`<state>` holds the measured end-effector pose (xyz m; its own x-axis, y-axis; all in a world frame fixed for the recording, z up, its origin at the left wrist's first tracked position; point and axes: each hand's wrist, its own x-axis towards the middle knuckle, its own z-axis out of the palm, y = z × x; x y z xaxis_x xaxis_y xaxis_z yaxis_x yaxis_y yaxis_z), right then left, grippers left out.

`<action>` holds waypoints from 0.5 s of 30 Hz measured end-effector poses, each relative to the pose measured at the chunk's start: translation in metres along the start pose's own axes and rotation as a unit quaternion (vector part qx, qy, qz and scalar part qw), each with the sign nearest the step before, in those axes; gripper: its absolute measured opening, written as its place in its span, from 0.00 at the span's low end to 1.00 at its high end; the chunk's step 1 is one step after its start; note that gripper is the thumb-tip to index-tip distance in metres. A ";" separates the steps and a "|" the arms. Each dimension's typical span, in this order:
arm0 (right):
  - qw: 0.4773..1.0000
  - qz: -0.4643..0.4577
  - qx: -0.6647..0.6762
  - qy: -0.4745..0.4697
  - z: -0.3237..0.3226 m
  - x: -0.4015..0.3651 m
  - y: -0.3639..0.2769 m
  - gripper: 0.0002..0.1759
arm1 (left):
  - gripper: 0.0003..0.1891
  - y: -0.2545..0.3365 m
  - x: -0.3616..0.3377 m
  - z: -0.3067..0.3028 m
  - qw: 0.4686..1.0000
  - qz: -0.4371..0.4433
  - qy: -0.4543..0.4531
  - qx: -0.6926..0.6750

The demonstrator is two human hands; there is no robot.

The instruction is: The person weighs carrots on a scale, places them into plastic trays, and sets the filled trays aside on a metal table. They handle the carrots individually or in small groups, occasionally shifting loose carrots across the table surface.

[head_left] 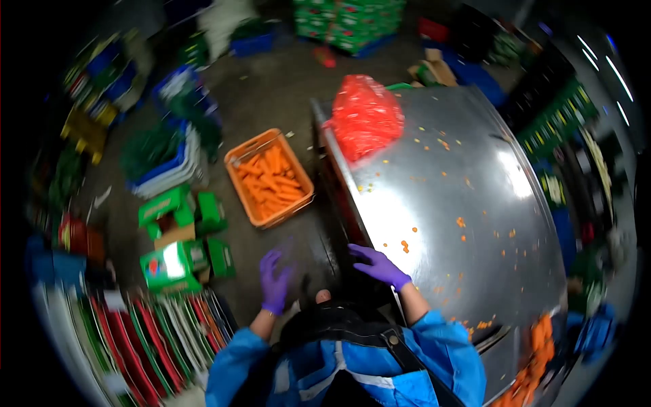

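My left hand [274, 281], in a purple glove, is held over the floor with its fingers apart and nothing in it. My right hand [381, 266], gloved the same way, is beside the near left edge of the metal table [447, 203], its fingers spread and empty. Ahead of both hands, an orange crate [254, 140] full of carrots [271, 180] stands on the floor left of the table. A red plastic bag [365, 119] lies at the table's far left corner. Small orange carrot pieces [405, 246] are scattered over the metal surface.
Green cardboard boxes [173, 264] stand on the floor at left, above a row of upright flattened cartons [142, 339]. Farther back are blue and white crates [163, 163] with green netting. More carrots [536, 359] lie at the lower right. Stacked green boxes [349, 24] stand at the back.
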<state>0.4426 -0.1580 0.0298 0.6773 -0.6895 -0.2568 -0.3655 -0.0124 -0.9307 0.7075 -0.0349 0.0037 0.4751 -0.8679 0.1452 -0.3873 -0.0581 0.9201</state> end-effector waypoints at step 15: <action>0.824 0.212 0.504 0.152 0.064 0.320 0.079 0.15 | 0.21 -0.092 0.234 -0.051 0.998 -0.034 -0.042 -0.031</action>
<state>0.6714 -0.3329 -0.1422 0.3788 -0.6285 -0.6794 0.2908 0.7777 -0.5573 0.8943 -0.2073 -0.0289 0.4300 -0.9012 0.0536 -0.3058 -0.0895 0.9479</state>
